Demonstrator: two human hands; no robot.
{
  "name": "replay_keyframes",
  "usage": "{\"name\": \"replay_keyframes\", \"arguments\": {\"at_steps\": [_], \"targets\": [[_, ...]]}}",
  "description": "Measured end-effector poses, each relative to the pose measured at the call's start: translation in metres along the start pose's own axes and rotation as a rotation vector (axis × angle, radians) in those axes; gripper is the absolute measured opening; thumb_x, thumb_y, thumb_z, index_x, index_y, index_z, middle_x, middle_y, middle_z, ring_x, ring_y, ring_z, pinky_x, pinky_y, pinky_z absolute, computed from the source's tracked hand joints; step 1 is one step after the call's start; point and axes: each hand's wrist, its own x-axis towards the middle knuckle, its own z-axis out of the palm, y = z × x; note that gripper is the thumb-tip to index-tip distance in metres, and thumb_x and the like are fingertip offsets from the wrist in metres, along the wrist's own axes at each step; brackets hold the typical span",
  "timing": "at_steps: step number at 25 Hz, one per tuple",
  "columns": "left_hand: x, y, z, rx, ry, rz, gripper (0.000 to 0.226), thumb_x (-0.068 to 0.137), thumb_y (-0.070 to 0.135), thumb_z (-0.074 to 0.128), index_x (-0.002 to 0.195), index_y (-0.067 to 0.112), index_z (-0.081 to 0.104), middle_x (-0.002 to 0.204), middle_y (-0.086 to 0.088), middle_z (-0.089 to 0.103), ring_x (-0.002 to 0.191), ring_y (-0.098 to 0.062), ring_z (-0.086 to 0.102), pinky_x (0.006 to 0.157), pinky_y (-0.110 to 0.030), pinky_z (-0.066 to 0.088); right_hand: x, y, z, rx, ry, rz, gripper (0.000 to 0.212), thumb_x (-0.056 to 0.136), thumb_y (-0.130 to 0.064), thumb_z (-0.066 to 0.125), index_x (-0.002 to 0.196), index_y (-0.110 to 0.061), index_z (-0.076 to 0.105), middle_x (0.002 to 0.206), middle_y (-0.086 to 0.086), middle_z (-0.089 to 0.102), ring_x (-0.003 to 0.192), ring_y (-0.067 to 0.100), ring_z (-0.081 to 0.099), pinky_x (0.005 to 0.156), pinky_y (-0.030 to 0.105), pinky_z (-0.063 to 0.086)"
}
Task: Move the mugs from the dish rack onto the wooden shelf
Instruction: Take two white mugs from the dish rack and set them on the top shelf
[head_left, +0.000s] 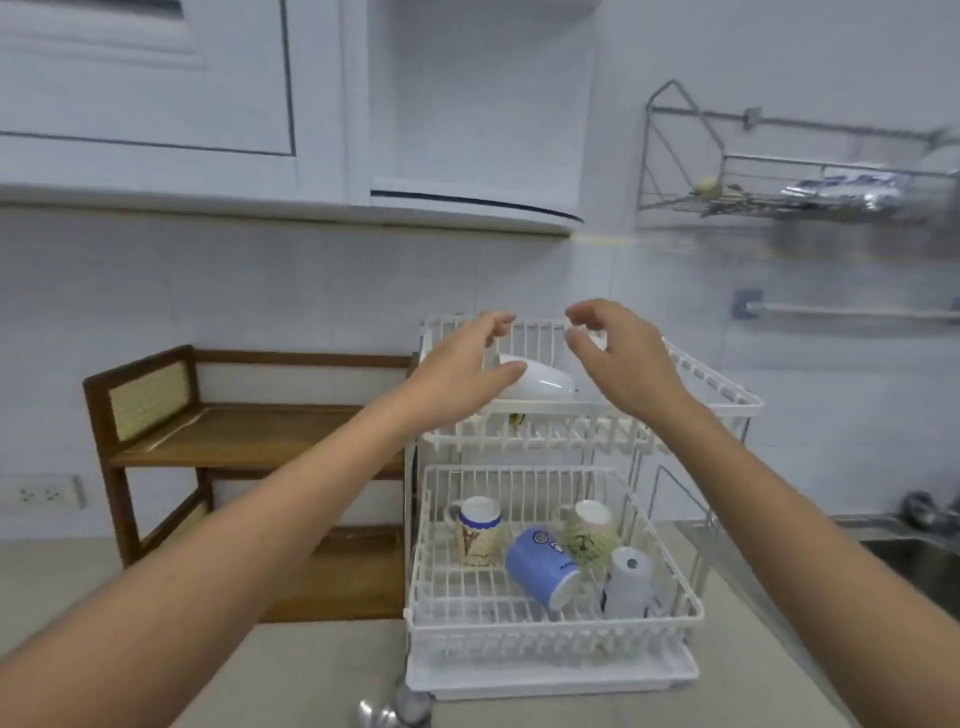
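A white two-tier dish rack (727, 395) stands on the counter. On its upper tier a white mug (545, 384) lies on its side. My left hand (462, 369) hovers just left of that mug, fingers spread, thumb near its rim. My right hand (618, 353) is raised to the mug's right, fingers curled apart, holding nothing. The lower tier holds a patterned mug (478, 530), a blue mug (543, 566) tipped over, a green-patterned mug (589, 535) and a white mug (628, 582). The wooden shelf (249, 431) stands left of the rack, with nothing on its boards.
A sink (914, 561) with a tap lies at the right. A metal wall rack (779, 182) hangs above it. White cabinets (208, 104) overhang the counter. A wall socket (41, 493) sits at the far left. A metal spoon (395, 706) lies near the front edge.
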Motion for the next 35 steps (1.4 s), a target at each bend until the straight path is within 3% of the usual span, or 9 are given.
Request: {"name": "replay_keyframes", "arguments": {"at_steps": [5, 8, 12, 19, 23, 26, 29, 31, 35], "targets": [[0.056, -0.016, 0.020, 0.163, -0.413, -0.262, 0.094, 0.086, 0.046, 0.063, 0.152, 0.027, -0.001, 0.163, -0.001, 0.000, 0.148, -0.022, 0.010, 0.118, -0.040, 0.017, 0.061, 0.041, 0.004, -0.672, -0.695, 0.029, 0.058, 0.088, -0.034, 0.058, 0.142, -0.023, 0.041, 0.151, 0.003, 0.036, 0.135, 0.026, 0.037, 0.108, 0.046, 0.037], [0.068, -0.036, 0.031, 0.115, -0.558, -0.433, 0.104, 0.083, 0.044, 0.068, 0.151, 0.029, -0.008, 0.162, -0.004, 0.001, 0.146, -0.028, 0.013, 0.118, -0.044, 0.018, 0.074, 0.058, 0.017, -0.924, -0.918, -0.141, 0.072, 0.083, -0.035, 0.068, 0.146, -0.030, 0.034, 0.158, -0.004, 0.022, 0.141, 0.025, 0.030, 0.109, 0.048, 0.037], [0.072, -0.052, 0.038, 0.074, -0.526, -0.507, 0.099, 0.076, 0.046, 0.073, 0.148, 0.036, 0.006, 0.146, -0.005, 0.032, 0.127, -0.030, 0.040, 0.112, -0.047, 0.033, 0.086, 0.078, 0.040, -1.217, -0.929, -0.383, 0.070, 0.085, -0.024, 0.069, 0.143, -0.034, 0.032, 0.150, 0.000, 0.032, 0.131, 0.032, 0.038, 0.096, 0.042, 0.045], [0.072, -0.047, 0.040, 0.072, -0.404, -0.474, 0.097, 0.056, 0.048, 0.081, 0.136, 0.028, 0.031, 0.130, -0.005, 0.050, 0.113, -0.025, 0.053, 0.101, -0.046, 0.047, 0.089, 0.093, 0.075, -1.484, -0.810, -0.531, 0.047, 0.098, -0.035, 0.048, 0.142, -0.034, 0.033, 0.143, -0.001, 0.040, 0.126, 0.035, 0.043, 0.094, 0.037, 0.041], [0.066, -0.043, 0.034, 0.149, -0.184, -0.403, 0.098, 0.050, 0.055, 0.080, 0.134, 0.030, 0.037, 0.139, -0.002, 0.042, 0.117, -0.022, 0.048, 0.094, -0.035, 0.046, 0.087, 0.105, 0.042, -1.348, -0.693, -0.504, 0.079, 0.071, -0.037, 0.076, 0.136, -0.026, 0.032, 0.132, 0.002, 0.046, 0.115, 0.031, 0.053, 0.087, 0.037, 0.041], [0.064, -0.031, 0.020, 0.058, -0.008, -0.364, 0.087, 0.055, 0.053, 0.078, 0.131, 0.040, 0.038, 0.139, 0.000, 0.033, 0.108, -0.024, 0.053, 0.078, -0.032, 0.060, 0.084, 0.117, 0.016, -1.118, -0.531, -0.333, 0.088, 0.054, -0.051, 0.079, 0.126, -0.023, 0.037, 0.120, 0.001, 0.052, 0.102, 0.027, 0.061, 0.079, 0.037, 0.044], [0.066, -0.004, -0.009, -0.003, 0.093, -0.332, 0.074, 0.066, 0.052, 0.073, 0.132, 0.048, 0.038, 0.132, -0.002, 0.034, 0.109, -0.026, 0.051, 0.057, -0.014, 0.055, 0.081, 0.110, -0.006, -0.590, -0.353, -0.052, 0.078, 0.052, -0.071, 0.066, 0.110, -0.024, 0.042, 0.102, -0.002, 0.059, 0.086, 0.028, 0.063, 0.068, 0.035, 0.044], [0.060, 0.013, -0.033, 0.016, 0.119, -0.333, 0.072, 0.066, 0.054, 0.069, 0.131, 0.048, 0.041, 0.128, -0.003, 0.040, 0.102, -0.021, 0.055, 0.059, -0.020, 0.055, 0.076, 0.100, -0.016, -0.200, -0.255, 0.062, 0.072, 0.049, -0.076, 0.061, 0.100, -0.029, 0.041, 0.087, -0.007, 0.060, 0.075, 0.025, 0.059, 0.058, 0.030, 0.041], [0.007, 0.033, -0.075, 0.065, 0.122, -0.360, 0.074, 0.054, 0.064, 0.065, 0.126, 0.055, 0.047, 0.114, 0.018, 0.048, 0.086, -0.009, 0.060, 0.051, -0.012, 0.053, 0.056, 0.054, -0.026, 0.412, -0.296, 0.009, 0.083, 0.042, -0.063, 0.078, 0.115, -0.040, 0.047, 0.101, -0.018, 0.064, 0.091, 0.008, 0.064, 0.067, 0.031, 0.054]]}}
